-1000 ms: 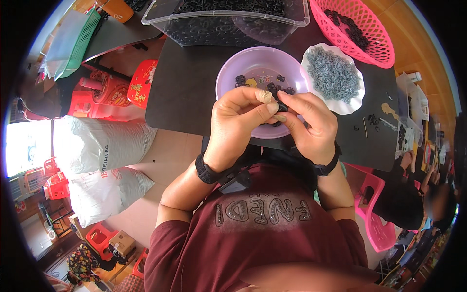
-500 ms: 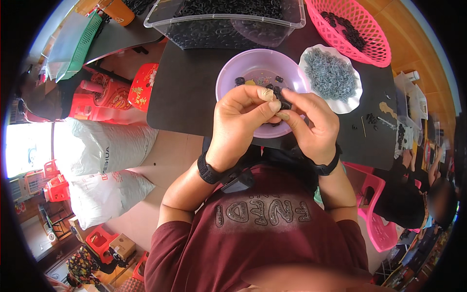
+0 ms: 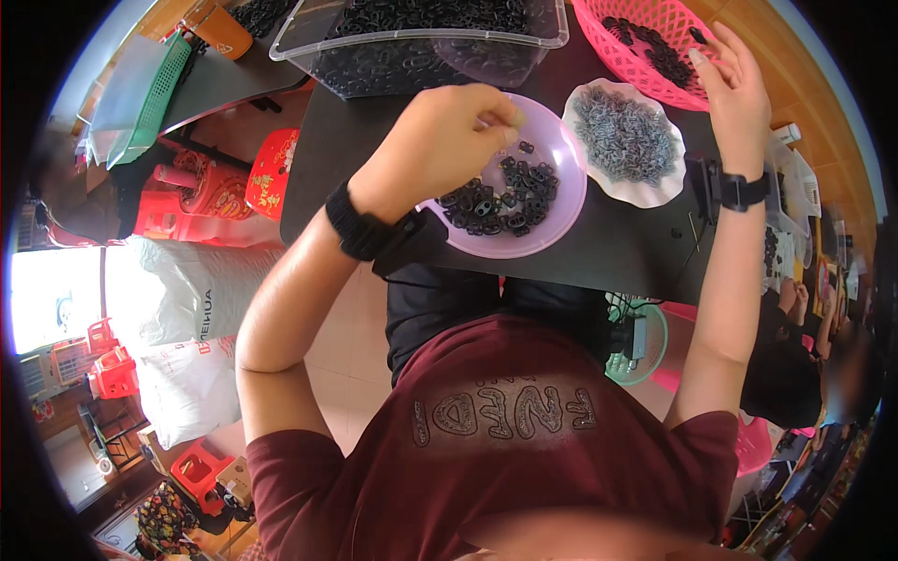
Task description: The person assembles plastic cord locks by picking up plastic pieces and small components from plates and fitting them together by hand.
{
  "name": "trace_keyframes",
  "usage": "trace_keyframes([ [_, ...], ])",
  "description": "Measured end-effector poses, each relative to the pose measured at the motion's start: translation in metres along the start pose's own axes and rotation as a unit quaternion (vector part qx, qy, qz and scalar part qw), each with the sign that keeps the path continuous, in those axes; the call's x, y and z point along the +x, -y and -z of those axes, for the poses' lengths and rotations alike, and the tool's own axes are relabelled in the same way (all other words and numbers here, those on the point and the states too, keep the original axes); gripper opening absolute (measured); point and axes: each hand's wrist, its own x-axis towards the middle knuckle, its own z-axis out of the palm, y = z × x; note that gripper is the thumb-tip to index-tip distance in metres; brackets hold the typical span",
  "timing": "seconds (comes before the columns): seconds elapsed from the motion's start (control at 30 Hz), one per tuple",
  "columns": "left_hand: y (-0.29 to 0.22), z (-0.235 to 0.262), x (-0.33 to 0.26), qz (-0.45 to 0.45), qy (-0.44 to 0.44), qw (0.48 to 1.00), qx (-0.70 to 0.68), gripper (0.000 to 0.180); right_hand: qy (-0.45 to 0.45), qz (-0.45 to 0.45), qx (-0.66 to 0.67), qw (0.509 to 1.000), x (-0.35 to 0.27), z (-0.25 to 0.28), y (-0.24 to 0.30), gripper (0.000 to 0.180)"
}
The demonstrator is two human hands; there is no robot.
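Observation:
My left hand [image 3: 449, 140] is over the left side of a light purple basin [image 3: 571, 196]. Its thumb and fingers are pinched together, and whatever is between them is hidden. Small black oval pieces with holes [image 3: 528, 192] lie in the basin below. Off to the right, my right hand [image 3: 739, 89] is above the rim of a pink lattice basket [image 3: 622, 61], thumb and fingers apart. One small black piece [image 3: 698, 35] is right at its fingertips, looking loose rather than gripped. More black pieces [image 3: 664, 64] lie inside the basket.
A scalloped white dish [image 3: 645, 196] heaped with small grey-blue pieces stands between basin and basket. Behind the basin is a clear plastic bin [image 3: 421, 70] full of black parts. White sacks [image 3: 187, 290] stand on the floor at left. Other people sit at far right.
My hands were together over the basin, working on a black piece. They have parted: the right swung right and away to the pink basket, the left shifted slightly left and away.

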Motion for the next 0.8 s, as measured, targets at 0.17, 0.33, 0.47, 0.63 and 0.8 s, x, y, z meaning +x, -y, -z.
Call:
trace_keyframes([
  [0.17,0.018,-0.016,0.022,0.062,0.121,0.986,0.099,0.016,0.024,0.022,-0.083,0.996,-0.025,-0.009,0.015,0.044],
  [0.33,0.017,-0.034,0.043,-0.018,0.145,0.957,0.251,0.017,0.071,0.006,-0.026,0.997,-0.064,-0.008,0.019,0.025],
  [0.47,0.025,-0.036,0.045,-0.01,0.155,0.942,0.298,0.011,0.11,-0.04,-0.027,0.993,-0.08,0.0,0.022,0.019],
  [0.63,0.018,-0.035,0.04,0.009,0.138,0.969,0.205,0.009,0.208,-0.048,-0.082,0.974,-0.093,-0.001,0.005,0.012],
  [0.8,0.019,-0.025,0.024,0.035,0.088,0.991,0.099,0.012,0.272,-0.015,-0.138,0.952,-0.099,-0.012,0.001,0.014],
])
